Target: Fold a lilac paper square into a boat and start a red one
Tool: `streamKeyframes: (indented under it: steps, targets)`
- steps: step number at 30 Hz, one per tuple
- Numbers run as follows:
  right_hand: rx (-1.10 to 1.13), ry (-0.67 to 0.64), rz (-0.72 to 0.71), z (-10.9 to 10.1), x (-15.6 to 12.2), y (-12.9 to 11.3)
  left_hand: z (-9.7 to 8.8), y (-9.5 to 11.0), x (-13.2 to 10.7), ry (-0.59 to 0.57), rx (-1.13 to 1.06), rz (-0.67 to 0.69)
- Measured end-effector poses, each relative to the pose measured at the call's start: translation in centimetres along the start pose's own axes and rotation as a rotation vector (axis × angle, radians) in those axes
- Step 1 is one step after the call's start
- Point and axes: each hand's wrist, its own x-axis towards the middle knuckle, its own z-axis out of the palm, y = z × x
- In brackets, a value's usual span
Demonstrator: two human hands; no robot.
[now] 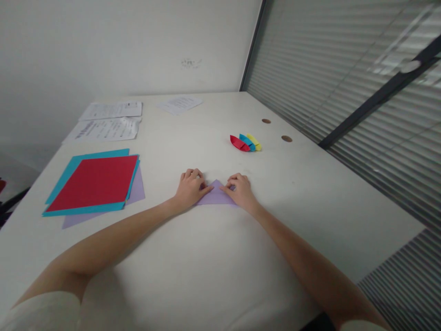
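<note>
A piece of light purple paper (217, 196), folded into a triangle, lies on the white table with its peak pointing away from me. My left hand (191, 187) is closed on its left slope, the thumb pressing near the upper edge and the fingers curled. On the right slope my right hand (241, 190) grips the paper in a pinch between thumb and fingers. The two thumbs are a short way apart, just below the peak. Both lower corners of the triangle are partly hidden by my hands.
To the left lies a stack of square sheets, a red sheet (96, 181) over blue and purple ones. Small folded paper shapes, red (239, 143), blue (247, 141) and yellow (255, 142), overlap beyond my right hand. Printed papers (103, 129) lie farther back. Blinds (327, 69) line the right.
</note>
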Motion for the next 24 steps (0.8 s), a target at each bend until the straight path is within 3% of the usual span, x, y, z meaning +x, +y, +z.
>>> streamKeyframes:
  steps: [7, 14, 19, 24]
  targets:
    - [-0.023, -0.022, 0.021, 0.0, 0.1, 0.0, 0.1, 0.2, 0.0, 0.001, 0.054, 0.02]
    - [-0.021, 0.014, 0.004, 0.1, -0.1, 0.0, -0.5, 0.3, -0.9, 0.039, 0.104, 0.168]
    - [-0.023, 0.019, -0.009, 0.3, -0.1, 0.1, -1.2, 2.7, -2.8, -0.097, 0.172, 0.376]
    - [-0.018, 0.005, -0.01, 0.2, 0.0, 0.4, -1.3, 4.7, -3.6, -0.156, 0.205, 0.34]
